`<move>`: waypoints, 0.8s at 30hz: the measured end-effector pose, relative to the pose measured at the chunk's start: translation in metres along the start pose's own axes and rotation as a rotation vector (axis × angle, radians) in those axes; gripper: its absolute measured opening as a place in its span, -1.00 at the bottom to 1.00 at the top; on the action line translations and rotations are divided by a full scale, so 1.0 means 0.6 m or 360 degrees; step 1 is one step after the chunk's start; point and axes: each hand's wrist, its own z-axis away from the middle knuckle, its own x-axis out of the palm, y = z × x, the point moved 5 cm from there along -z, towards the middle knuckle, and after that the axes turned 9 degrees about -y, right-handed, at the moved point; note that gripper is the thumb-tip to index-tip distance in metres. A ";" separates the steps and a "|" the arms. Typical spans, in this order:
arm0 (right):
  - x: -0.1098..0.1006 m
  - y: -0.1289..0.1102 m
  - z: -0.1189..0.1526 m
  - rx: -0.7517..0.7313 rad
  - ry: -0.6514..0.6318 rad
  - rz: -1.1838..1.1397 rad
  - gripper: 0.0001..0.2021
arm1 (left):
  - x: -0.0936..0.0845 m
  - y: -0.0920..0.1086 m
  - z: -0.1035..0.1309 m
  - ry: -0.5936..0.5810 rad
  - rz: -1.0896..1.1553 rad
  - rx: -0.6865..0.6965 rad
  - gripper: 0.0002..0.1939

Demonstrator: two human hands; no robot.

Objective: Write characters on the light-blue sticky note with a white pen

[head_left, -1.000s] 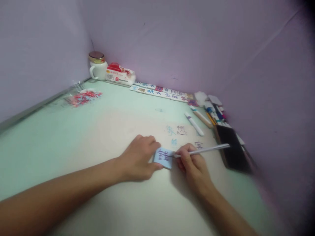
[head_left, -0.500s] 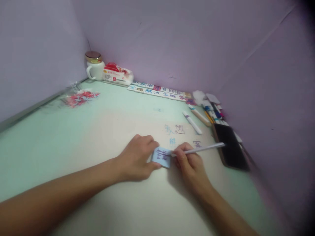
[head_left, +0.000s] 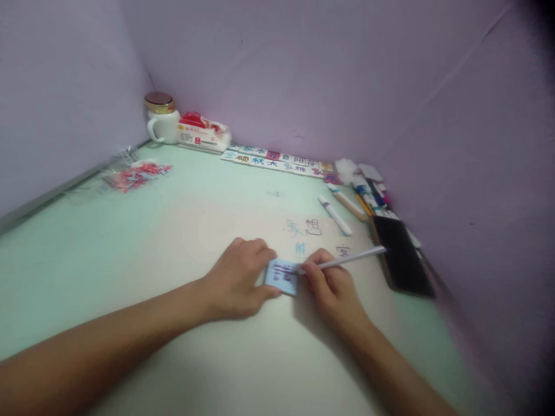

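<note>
While the left hand pinches a small, square, light-blue tile on the pale tabletop, the right hand grips a slim white pen at its purple strokes; beyond are a purple-banded white marker and a white mug.

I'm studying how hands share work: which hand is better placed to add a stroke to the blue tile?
Probably the right hand: it grips the white pen, its writing end at the blue tile. The left hand holds the tile's edges.
</note>
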 end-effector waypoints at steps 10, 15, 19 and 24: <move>-0.001 0.005 -0.001 0.0031 -0.0003 -0.0014 -0.74 | 0.000 0.000 0.001 0.0012 0.0009 -0.0005 -0.64; -0.002 0.004 0.000 0.0039 -0.0008 -0.0016 -0.75 | 0.001 0.000 -0.001 0.0013 0.0013 -0.0015 -0.63; -0.005 0.003 0.000 0.0028 0.0011 -0.0014 -0.74 | 0.002 0.000 0.000 0.0026 0.0022 -0.0014 -0.64; -0.003 0.005 0.001 0.0039 0.0006 -0.0008 -0.75 | 0.002 0.000 0.001 0.0028 0.0029 -0.0003 -0.62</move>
